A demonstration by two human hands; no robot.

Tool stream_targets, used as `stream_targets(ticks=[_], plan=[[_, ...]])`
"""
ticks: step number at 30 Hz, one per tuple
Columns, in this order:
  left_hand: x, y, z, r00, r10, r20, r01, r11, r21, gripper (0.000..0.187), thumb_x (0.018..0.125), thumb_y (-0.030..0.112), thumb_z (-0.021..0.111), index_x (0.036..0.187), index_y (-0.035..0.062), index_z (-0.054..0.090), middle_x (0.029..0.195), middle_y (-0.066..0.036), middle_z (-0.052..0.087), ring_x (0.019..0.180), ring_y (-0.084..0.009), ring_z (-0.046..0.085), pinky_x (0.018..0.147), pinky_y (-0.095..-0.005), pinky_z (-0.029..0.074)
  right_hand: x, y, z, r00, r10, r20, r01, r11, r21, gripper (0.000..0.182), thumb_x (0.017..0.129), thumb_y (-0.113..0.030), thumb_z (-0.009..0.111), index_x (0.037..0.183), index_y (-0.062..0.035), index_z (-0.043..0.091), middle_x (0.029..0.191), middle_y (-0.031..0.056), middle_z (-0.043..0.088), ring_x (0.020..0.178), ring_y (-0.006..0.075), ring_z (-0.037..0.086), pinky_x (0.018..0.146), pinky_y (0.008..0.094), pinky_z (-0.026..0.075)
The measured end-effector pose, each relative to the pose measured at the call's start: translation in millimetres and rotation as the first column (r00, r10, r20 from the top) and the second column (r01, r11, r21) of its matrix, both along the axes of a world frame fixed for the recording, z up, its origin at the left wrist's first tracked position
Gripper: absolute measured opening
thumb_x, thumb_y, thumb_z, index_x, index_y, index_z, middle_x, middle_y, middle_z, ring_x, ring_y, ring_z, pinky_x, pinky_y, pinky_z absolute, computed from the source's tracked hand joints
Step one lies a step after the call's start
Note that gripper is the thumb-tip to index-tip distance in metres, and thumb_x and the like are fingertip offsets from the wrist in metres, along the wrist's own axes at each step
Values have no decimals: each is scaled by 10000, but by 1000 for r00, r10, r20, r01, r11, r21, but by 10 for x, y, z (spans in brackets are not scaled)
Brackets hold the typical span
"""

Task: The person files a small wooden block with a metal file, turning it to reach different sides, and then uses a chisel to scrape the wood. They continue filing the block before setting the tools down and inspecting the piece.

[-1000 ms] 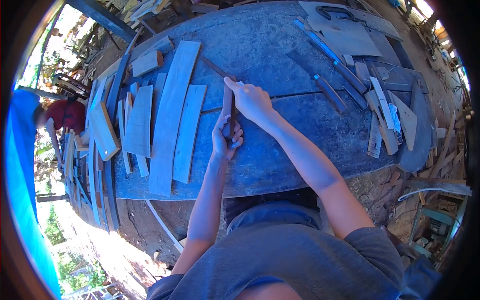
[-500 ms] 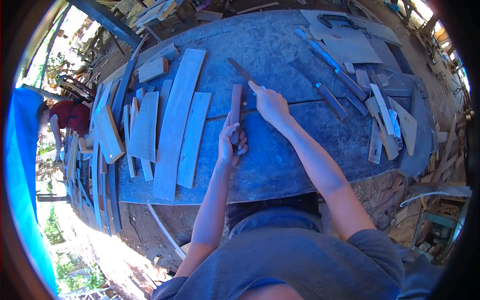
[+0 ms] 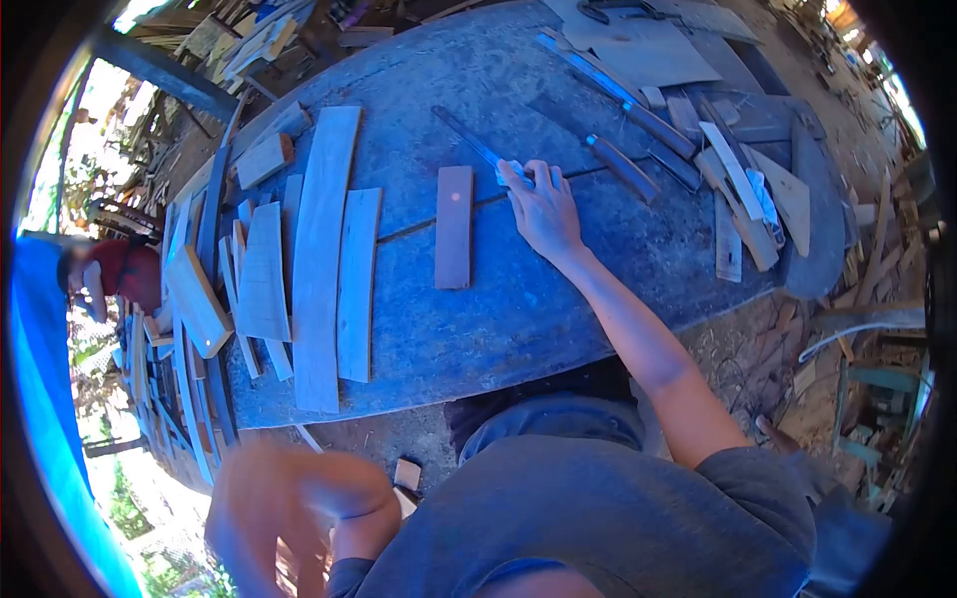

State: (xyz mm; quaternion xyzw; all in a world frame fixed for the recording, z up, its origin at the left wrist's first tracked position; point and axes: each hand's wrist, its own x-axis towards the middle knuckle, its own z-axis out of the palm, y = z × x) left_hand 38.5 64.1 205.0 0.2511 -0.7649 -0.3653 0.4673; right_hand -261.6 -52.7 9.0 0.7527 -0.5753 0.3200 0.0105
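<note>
A small reddish-brown wooden block (image 3: 454, 227) lies flat on the blue-grey table (image 3: 419, 344). Just to its upper right, my right hand (image 3: 545, 207) rests over the handle end of a long thin tool (image 3: 465, 132), with the fingers bent around it; the tool's blade points up and left. My left hand (image 3: 261, 508) is off the table at the lower left, near my body, and motion smears its fingers. Nothing can be made out in it.
Long pale boards (image 3: 324, 269) and shorter offcuts lie left of the block. Saws or blades with dark handles (image 3: 623, 169) lie at the right, beside wood scraps (image 3: 736, 184). A person in red (image 3: 135, 271) is beyond the left edge.
My left hand has let go of the brown block and swung down and left off the table. The block now lies flat. My right hand and the thin tool have moved slightly lower against the table.
</note>
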Motion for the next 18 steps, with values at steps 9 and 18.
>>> stream_targets(ticks=[9, 18], plan=[[1991, 1991, 964, 894, -445, -55, 439, 894, -91, 123, 843, 163, 627, 777, 60, 615, 712, -52, 549, 622, -205, 556, 541, -307, 440, 13, -18, -11, 1000, -4, -28, 3, 999, -38, 409, 937, -151, 576, 1344, -167, 536, 1077, 110, 509, 964, 283, 516, 823, 416, 463], [-374, 1173, 1322, 632, -772, -67, 745, 629, -221, 217, 780, 67, 645, 604, 121, 529, 595, 4, 507, 526, -171, 535, 424, -286, 396, -2, -28, -7, 999, 0, -44, -2, 998, -58, 417, 933, -137, 583, 1347, -164, 544, 1054, 103, 503, 936, 274, 513, 812, 410, 468]])
